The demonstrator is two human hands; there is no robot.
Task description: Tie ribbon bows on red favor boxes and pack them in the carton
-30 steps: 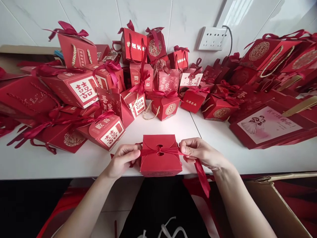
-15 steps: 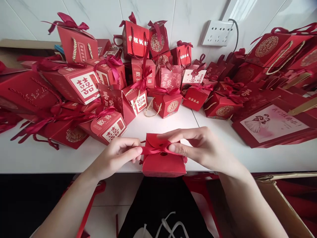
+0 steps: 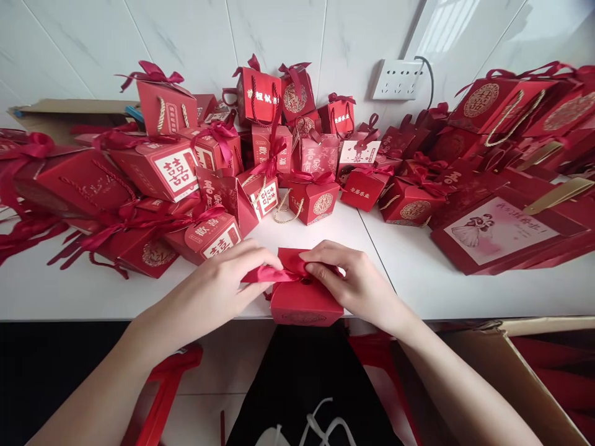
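Observation:
A small red gift box (image 3: 307,303) sits at the table's front edge, close to my body, a dark printed emblem on its near side. A red satin ribbon (image 3: 260,274) crosses its top. My left hand (image 3: 227,272) has the ribbon's left part between thumb and fingers, just off the box's left side. My right hand (image 3: 346,272) pinches the ribbon near its crossing over the box top. The fingers partly cover the crossing, so how it is knotted cannot be made out.
Finished-looking red boxes with bows (image 3: 174,167) are piled at the left and back. Larger red boxes (image 3: 504,232) stand at the right. A power strip (image 3: 395,79) is on the tiled wall. An open cardboard box (image 3: 515,371) stands below the table at the right.
My left hand has shifted its hold on the ribbon, its back now turned more upward. My right hand has moved in closer to the crossing. The camera view has tilted slightly.

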